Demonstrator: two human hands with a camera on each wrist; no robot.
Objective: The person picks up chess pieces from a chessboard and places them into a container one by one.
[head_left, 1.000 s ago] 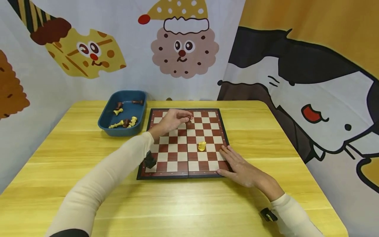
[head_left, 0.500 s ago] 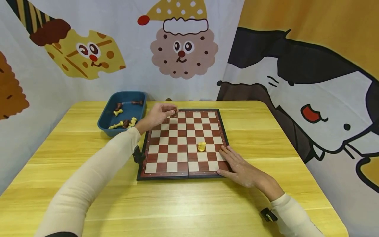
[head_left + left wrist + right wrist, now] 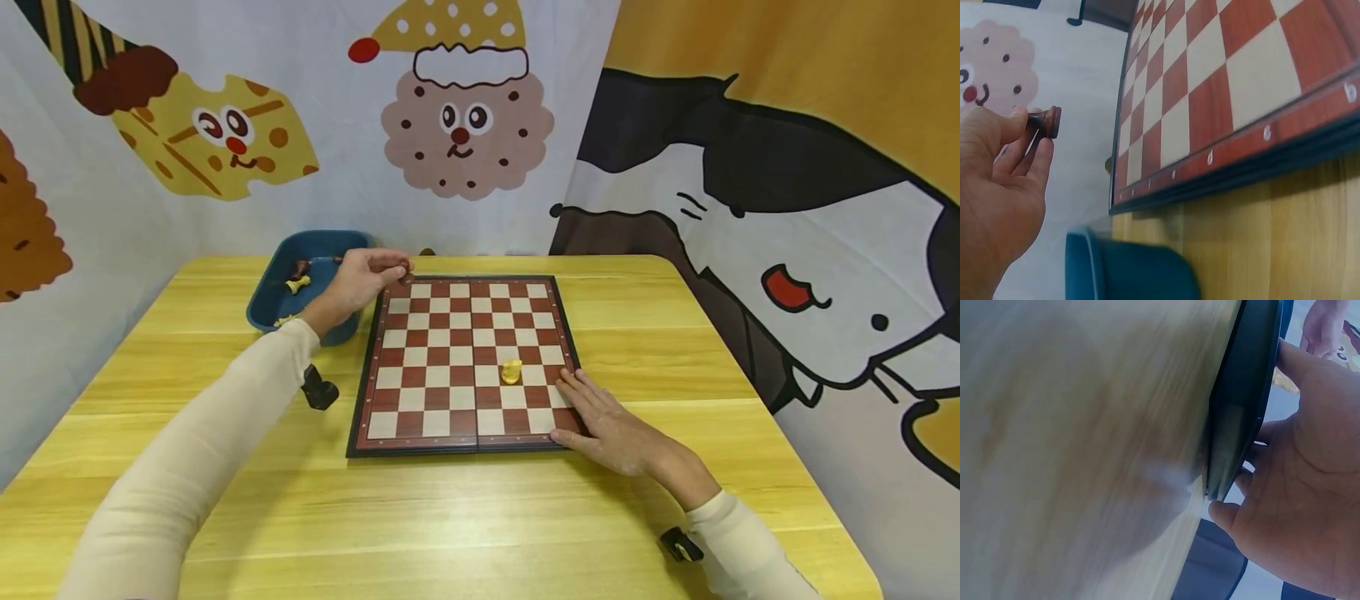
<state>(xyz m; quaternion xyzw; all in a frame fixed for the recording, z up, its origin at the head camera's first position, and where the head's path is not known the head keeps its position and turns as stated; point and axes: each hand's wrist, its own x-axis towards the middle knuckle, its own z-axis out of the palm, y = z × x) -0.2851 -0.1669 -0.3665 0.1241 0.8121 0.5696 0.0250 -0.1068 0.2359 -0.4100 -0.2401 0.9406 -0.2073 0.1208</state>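
Observation:
My left hand (image 3: pixel 354 285) pinches a dark brown chess piece (image 3: pixel 1049 122) between thumb and fingers, its round base sticking out past the fingertips in the left wrist view. In the head view this hand is raised over the far left corner of the chessboard (image 3: pixel 437 357), overlapping the right side of the blue bin (image 3: pixel 262 322). On the right half of the board stands one pale yellow chess piece (image 3: pixel 512 372). My right hand (image 3: pixel 615 432) rests with extended fingers on the board's near right corner; in the right wrist view the fingers lie along the dark board edge (image 3: pixel 1239 419).
Inside the bin are loose chess pieces, among them a pale yellow one (image 3: pixel 297 284) and a dark brown one (image 3: pixel 302 268); my left forearm hides others. The wooden table (image 3: pixel 480 525) ends at a cartoon-printed curtain (image 3: pixel 330 100) behind the board.
My left hand has carried the dark brown chess piece leftward from the board's far middle to its far left corner, beside the bin. The right hand and the yellow piece have stayed put.

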